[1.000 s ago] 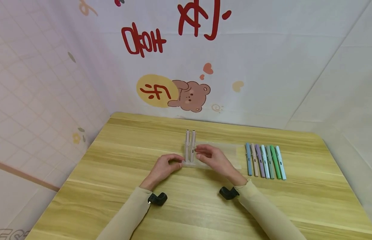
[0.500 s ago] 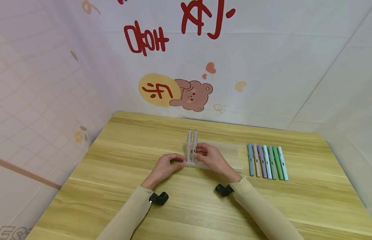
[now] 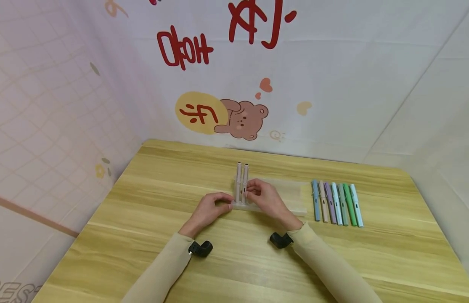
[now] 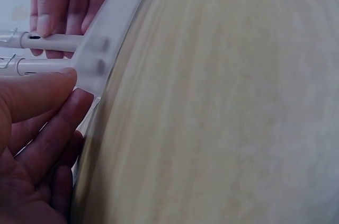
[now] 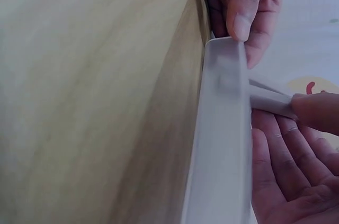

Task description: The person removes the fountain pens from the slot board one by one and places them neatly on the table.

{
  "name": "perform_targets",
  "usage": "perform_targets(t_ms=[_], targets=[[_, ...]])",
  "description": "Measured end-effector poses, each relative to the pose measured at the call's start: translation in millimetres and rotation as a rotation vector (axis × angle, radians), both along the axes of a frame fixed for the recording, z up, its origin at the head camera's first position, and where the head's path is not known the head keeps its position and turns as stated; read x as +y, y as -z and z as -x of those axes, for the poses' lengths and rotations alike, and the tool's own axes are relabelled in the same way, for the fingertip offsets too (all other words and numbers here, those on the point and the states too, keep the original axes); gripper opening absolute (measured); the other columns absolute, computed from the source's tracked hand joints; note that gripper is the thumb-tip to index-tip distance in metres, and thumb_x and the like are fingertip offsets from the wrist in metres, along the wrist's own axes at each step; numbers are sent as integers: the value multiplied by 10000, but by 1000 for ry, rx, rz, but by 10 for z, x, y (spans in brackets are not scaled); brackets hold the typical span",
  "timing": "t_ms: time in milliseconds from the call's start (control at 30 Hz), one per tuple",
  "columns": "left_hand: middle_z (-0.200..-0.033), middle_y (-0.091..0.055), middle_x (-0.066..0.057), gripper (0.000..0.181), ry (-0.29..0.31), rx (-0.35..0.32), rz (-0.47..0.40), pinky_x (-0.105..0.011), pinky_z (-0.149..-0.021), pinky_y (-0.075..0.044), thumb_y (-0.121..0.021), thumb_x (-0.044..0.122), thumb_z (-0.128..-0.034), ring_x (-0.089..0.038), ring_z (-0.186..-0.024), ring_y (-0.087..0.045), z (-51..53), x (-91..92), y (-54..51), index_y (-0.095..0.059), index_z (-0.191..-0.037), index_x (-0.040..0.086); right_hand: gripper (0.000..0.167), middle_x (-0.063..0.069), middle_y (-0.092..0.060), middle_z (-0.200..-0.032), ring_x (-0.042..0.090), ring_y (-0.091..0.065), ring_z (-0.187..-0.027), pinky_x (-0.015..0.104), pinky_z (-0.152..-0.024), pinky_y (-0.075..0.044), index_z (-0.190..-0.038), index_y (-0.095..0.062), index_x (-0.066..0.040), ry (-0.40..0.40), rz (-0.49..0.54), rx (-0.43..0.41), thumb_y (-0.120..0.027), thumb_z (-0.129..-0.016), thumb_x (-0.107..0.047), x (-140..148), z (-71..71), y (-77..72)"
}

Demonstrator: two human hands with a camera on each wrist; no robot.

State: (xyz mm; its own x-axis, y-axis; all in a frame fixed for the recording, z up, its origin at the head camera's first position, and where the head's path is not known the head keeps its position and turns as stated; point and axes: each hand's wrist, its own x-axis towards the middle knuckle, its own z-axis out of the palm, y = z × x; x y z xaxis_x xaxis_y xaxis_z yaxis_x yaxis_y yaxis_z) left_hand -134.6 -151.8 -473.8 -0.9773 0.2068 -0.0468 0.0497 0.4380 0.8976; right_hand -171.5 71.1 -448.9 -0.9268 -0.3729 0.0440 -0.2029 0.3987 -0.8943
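Two pale pinkish pens stand upright, side by side, at the left end of a clear frosted pen stand (image 3: 298, 211) in the head view. My right hand (image 3: 267, 199) pinches the right-hand pen (image 3: 245, 173) between thumb and fingers, low on its barrel. The left-hand pen (image 3: 239, 172) stands beside it, untouched by the right hand. At the stand's left corner, my left hand (image 3: 208, 210) grips the edge between thumb and fingers. The left wrist view shows both pen ends behind the stand's frosted front lip (image 4: 117, 20). The right wrist view shows the left thumb on the stand's end.
To the right of the stand lies a row of several pens (image 3: 334, 204) in blue, beige, purple, green and pale blue. Wood-grain table (image 3: 234, 269) lies under everything. Behind it hangs a white printed wall cloth (image 3: 332, 84).
My right hand has moved slightly left and taken hold of the right-hand pen. The left hand stays at the stand's corner. The head view has shifted a little.
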Motion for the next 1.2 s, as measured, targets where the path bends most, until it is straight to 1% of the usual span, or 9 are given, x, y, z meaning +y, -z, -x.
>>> perform_targets(t_ms=[133,233,400,533,700,800,900,1067,1200], targets=[[-1178,-743,-26,185,4,4,-7,-522,-1073,-438,-759,147,-940,-268,-1190,-633,3,-2,12,-782,-1123,124,230,86,-736,-1063,226,-711,-988,406,-890,-578,-1186,-671,-9,24,2,40,-715,-976,-90,1,-31,-65],[-1175,-743,-23,183,7,9,-7,-525,-1072,-439,-758,153,-943,-268,-1191,-634,3,-3,20,-783,-1122,124,221,93,-736,-1068,236,-710,-997,409,-896,-577,-1177,-674,-9,45,23,59,-714,-980,-101,22,-52,-129],[-1156,-746,-10,169,4,4,-12,-522,-1068,-442,-761,148,-942,-262,-1182,-634,2,-8,19,-786,-1109,127,221,104,-728,-1058,236,-692,-979,358,-878,-564,-1166,-677,2,74,66,74,-716,-978,-109,88,-89,-247],[-1150,-745,3,160,6,-1,-6,-513,-1069,-442,-761,145,-944,-250,-1181,-631,2,-6,16,-786,-1102,138,234,110,-722,-1063,234,-679,-966,316,-851,-551,-1185,-677,3,75,84,79,-706,-988,-121,168,-123,-316],[-1150,-743,5,154,5,7,7,-506,-1061,-447,-757,145,-949,-247,-1178,-629,-2,-4,15,-786,-1100,139,262,95,-712,-1096,227,-676,-991,332,-868,-552,-1208,-673,-23,93,78,61,-711,-994,-170,285,-176,-368],[-1147,-744,-4,152,3,9,3,-509,-1054,-451,-757,132,-946,-252,-1170,-631,-4,-3,13,-786,-1095,129,278,92,-709,-1112,229,-676,-1011,361,-889,-556,-1217,-672,-34,104,77,47,-711,-996,-198,362,-201,-389],[-1150,-744,-13,157,1,10,-7,-505,-1055,-453,-759,118,-941,-253,-1168,-633,3,-3,14,-786,-1095,122,295,95,-711,-1120,233,-673,-1029,368,-906,-555,-1229,-673,-37,109,82,52,-709,-999,-218,443,-227,-408],[-1168,-743,-20,172,2,2,-22,-492,-1058,-456,-767,107,-934,-249,-1174,-632,19,-6,16,-787,-1105,113,287,90,-714,-1125,238,-679,-1056,309,-890,-555,-1225,-682,-56,136,93,53,-715,-999,-230,607,-286,-425],[-1176,-741,-20,169,4,-7,-24,-493,-1060,-452,-768,113,-937,-248,-1182,-627,21,-12,23,-788,-1104,115,280,95,-706,-1132,259,-676,-1086,284,-849,-555,-1215,-679,-65,158,104,30,-719,-996,-236,751,-338,-435]])
